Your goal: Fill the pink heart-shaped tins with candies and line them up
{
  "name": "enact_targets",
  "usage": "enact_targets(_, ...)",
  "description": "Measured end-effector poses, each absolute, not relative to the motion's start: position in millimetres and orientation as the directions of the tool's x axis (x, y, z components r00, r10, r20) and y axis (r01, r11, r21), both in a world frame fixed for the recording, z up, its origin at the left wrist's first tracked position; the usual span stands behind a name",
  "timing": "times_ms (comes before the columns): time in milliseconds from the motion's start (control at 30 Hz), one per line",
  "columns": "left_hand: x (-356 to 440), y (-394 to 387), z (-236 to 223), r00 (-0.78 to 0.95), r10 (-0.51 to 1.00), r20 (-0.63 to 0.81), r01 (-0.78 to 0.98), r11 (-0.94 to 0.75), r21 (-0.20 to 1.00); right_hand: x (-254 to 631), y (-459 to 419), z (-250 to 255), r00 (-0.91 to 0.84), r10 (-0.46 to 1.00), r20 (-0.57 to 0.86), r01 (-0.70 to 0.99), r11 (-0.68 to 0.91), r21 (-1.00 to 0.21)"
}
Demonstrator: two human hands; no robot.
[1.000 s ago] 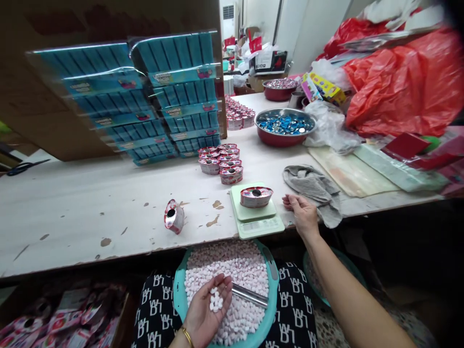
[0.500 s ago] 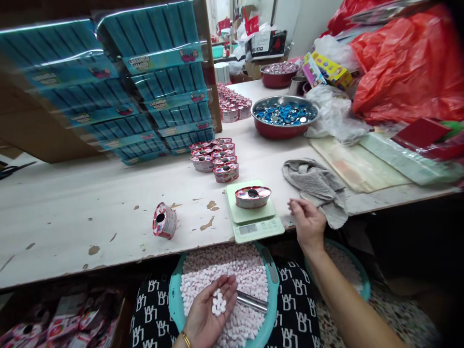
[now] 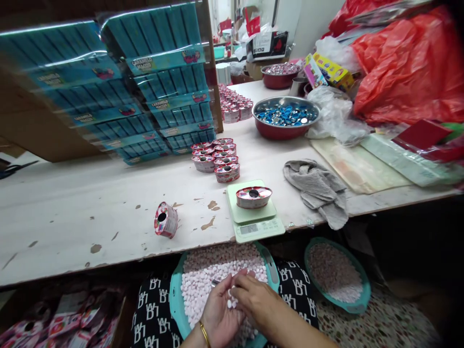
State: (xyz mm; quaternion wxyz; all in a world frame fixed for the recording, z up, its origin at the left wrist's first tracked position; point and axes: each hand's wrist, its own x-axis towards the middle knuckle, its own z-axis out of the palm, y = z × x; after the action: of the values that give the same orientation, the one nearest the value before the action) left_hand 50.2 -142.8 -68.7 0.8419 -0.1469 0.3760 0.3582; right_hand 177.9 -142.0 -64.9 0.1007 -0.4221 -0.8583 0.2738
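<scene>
My left hand [image 3: 220, 314], with a gold bangle at the wrist, is cupped palm up over a turquoise basin [image 3: 176, 299] and holds several small white candies [image 3: 231, 303]. My right hand [image 3: 255, 299] reaches across it, its bent fingers down at the candies; what they grip is hidden. More pale candies [image 3: 203, 278] fill the basin, and a metal tube [image 3: 215, 282] shows partly behind my left hand. On the table edge above, a green digital scale [image 3: 261, 229] bears an oval red-and-white tin [image 3: 253, 198]. A similar tin [image 3: 166, 220] lies tilted to the left.
Several oval tins [image 3: 226, 166] stand behind the scale. Wrapped blue boxes [image 3: 163, 77] are stacked at the left. A bowl of blue lids [image 3: 286, 118], a grey cloth [image 3: 315, 186] and red plastic bags [image 3: 409, 67] lie right. A second candy basin [image 3: 339, 275] sits below the table.
My right hand has come from beside the scale down to my left palm, its fingers now at the candies. My left hand stays cupped below. The tin on the scale has not moved.
</scene>
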Motion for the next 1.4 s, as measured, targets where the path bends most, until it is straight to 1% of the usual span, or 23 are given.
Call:
enact_targets(100, 49.7, -141.6, -67.6, 0.434, 0.512, -0.741, -0.736, 0.676, 0.035, 177.0, -138.9, -66.9, -0.658, 0.752, -0.031, 0.657, 0.555, -0.510)
enact_targets(167, 48.0, -139.9, -67.8, 0.424, 0.513, -0.747, -0.737, 0.674, 0.045, 174.7, -139.1, -69.8, -0.656, 0.754, 0.030, 0.647, 0.583, -0.492)
enact_targets(200, 47.0, -138.6, -67.6, 0.412, 0.521, -0.748, -0.744, 0.666, 0.053, 174.4, -137.8, -69.3, -0.655, 0.753, 0.069, 0.622, 0.589, -0.515)
enact_targets(267, 45.2, -135.2, -65.4, 0.378, 0.559, -0.738, -0.777, 0.625, 0.075, 177.7, -129.9, -60.6, -0.641, 0.751, 0.159, 0.535, 0.585, -0.610)
enact_targets(333, 43.4, -130.7, -60.6, 0.366, 0.602, -0.709, -0.804, 0.588, 0.084, 186.6, -113.1, -40.6, -0.597, 0.769, 0.230, 0.446, 0.556, -0.702)
enact_targets(400, 41.0, -125.9, -54.6, 0.399, 0.628, -0.668, -0.805, 0.588, 0.072, 199.7, -88.7, -13.1, -0.515, 0.808, 0.288, 0.435, 0.535, -0.724)
enact_targets(467, 38.0, -122.5, -49.8, 0.440, 0.632, -0.638, -0.794, 0.606, 0.053, 213.6, -60.4, 14.8, -0.427, 0.829, 0.361, 0.481, 0.546, -0.686)
enact_targets(567, 33.6, -121.7, -48.3, 0.444, 0.627, -0.640, -0.791, 0.609, 0.048, 228.9, -21.4, 43.1, -0.360, 0.834, 0.419, 0.617, 0.549, -0.564)
enact_targets(700, 29.9, -126.9, -53.7, 0.433, 0.617, -0.657, -0.795, 0.605, 0.045, 234.6, 9.5, 49.8, -0.420, 0.837, 0.350, 0.738, 0.539, -0.405)
enact_targets(767, 28.6, -129.5, -55.9, 0.428, 0.615, -0.663, -0.797, 0.602, 0.044, 234.8, 15.7, 48.5, -0.441, 0.840, 0.316, 0.756, 0.538, -0.374)
enact_targets(833, 27.1, -131.0, -57.0, 0.422, 0.612, -0.668, -0.800, 0.599, 0.043, 235.7, 17.0, 50.5, -0.433, 0.843, 0.318, 0.760, 0.531, -0.373)
enact_targets(900, 25.9, -131.9, -57.4, 0.419, 0.608, -0.674, -0.800, 0.599, 0.043, 236.8, 12.6, 57.2, -0.397, 0.848, 0.351, 0.742, 0.522, -0.421)
enact_targets(933, 25.6, -132.5, -57.7, 0.416, 0.602, -0.682, -0.797, 0.602, 0.045, 236.7, 7.6, 61.5, -0.365, 0.851, 0.377, 0.714, 0.516, -0.473)
enact_targets(1000, 26.3, -134.2, -58.5, 0.405, 0.578, -0.708, -0.787, 0.615, 0.052, 232.9, -9.3, 68.6, -0.296, 0.865, 0.405, 0.606, 0.498, -0.620)
enact_targets(1033, 27.4, -135.6, -59.1, 0.401, 0.562, -0.723, -0.778, 0.626, 0.054, 228.4, -21.3, 69.4, -0.283, 0.874, 0.395, 0.532, 0.485, -0.694)
enact_targets(1100, 31.0, -139.4, -60.6, 0.407, 0.537, -0.739, -0.762, 0.646, 0.050, 214.2, -51.1, 61.3, -0.340, 0.881, 0.330, 0.395, 0.452, -0.800)
enact_targets(1133, 33.1, -141.8, -61.6, 0.415, 0.539, -0.733, -0.761, 0.647, 0.044, 205.0, -67.8, 51.5, -0.403, 0.870, 0.283, 0.354, 0.433, -0.829)
enact_targets(1200, 37.2, -147.0, -63.9, 0.445, 0.560, -0.699, -0.768, 0.640, 0.024, 185.7, -101.3, 21.6, -0.509, 0.831, 0.223, 0.313, 0.420, -0.852)
enact_targets(1233, 38.8, -149.7, -65.3, 0.471, 0.562, -0.679, -0.764, 0.645, 0.004, 177.0, -116.7, 3.3, -0.542, 0.818, 0.194, 0.326, 0.417, -0.848)
enact_targets(1267, 39.9, -152.3, -66.8, 0.503, 0.552, -0.665, -0.751, 0.660, -0.020, 169.8, -130.5, -15.6, -0.575, 0.792, 0.203, 0.336, 0.455, -0.825)
enact_targets(1300, 40.5, -154.8, -68.4, 0.535, 0.531, -0.657, -0.730, 0.682, -0.043, 164.5, -142.3, -33.7, -0.594, 0.770, 0.233, 0.364, 0.515, -0.776)
enact_targets(1367, 40.7, -158.9, -71.7, 0.582, 0.474, -0.661, -0.681, 0.729, -0.076, 160.0, -159.3, -63.2, -0.633, 0.744, 0.212, 0.479, 0.592, -0.648)
enact_targets(1400, 40.5, -160.4, -73.3, 0.591, 0.457, -0.664, -0.667, 0.740, -0.083, 160.5, -164.7, -73.2, -0.641, 0.745, 0.185, 0.528, 0.603, -0.598)
